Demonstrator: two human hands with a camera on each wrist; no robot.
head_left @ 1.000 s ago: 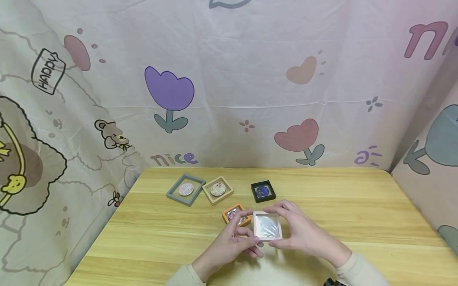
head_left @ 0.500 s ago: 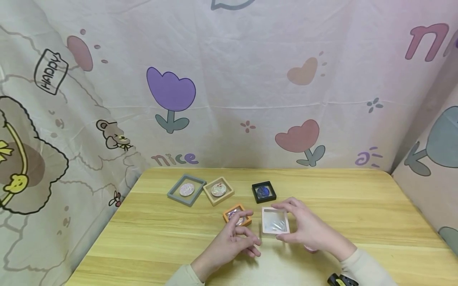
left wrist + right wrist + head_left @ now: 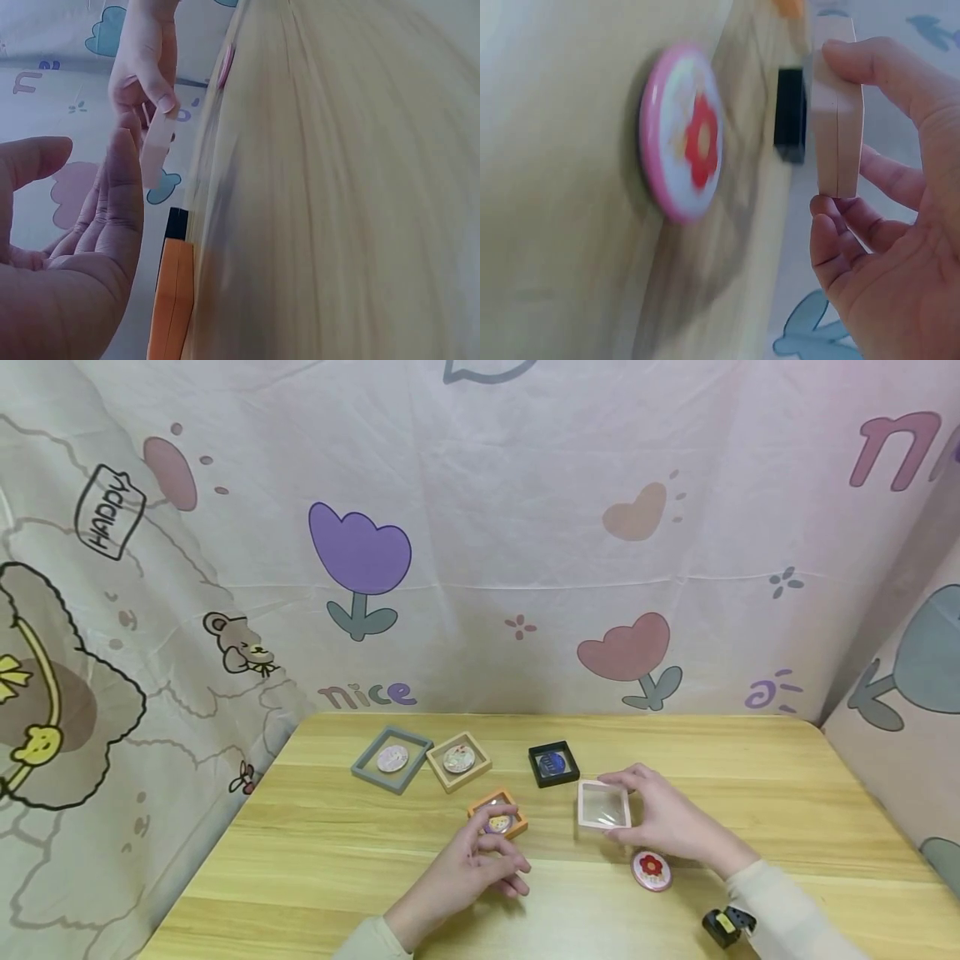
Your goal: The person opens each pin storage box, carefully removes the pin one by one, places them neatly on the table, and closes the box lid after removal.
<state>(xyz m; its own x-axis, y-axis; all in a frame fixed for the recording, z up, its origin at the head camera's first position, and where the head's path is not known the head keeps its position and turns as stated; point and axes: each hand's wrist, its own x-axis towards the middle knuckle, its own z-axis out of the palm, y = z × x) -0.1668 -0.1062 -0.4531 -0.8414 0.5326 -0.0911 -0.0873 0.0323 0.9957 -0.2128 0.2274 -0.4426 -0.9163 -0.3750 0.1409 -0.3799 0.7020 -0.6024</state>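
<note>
My right hand (image 3: 660, 818) grips a pale pink square frame case (image 3: 603, 805) with a clear film window, held just above the wooden table (image 3: 300, 860); thumb and fingers pinch its edges (image 3: 838, 112). A round pink badge with a red flower (image 3: 651, 869) lies on the table beside that hand (image 3: 682, 142). My left hand (image 3: 480, 860) hovers with loosely curled fingers, holding nothing, just in front of an orange frame case (image 3: 498, 814) with a coin inside.
A grey frame case (image 3: 391, 758), a tan frame case (image 3: 458, 760) and a black frame case (image 3: 552, 763), each with a coin, lie further back. A patterned cloth (image 3: 480, 543) walls the table behind and at both sides. A small black-and-yellow object (image 3: 726, 923) shows by my right sleeve.
My right hand carried the pink frame case to the right, away from my left hand, which let go of it. The flower badge came into sight on the table.
</note>
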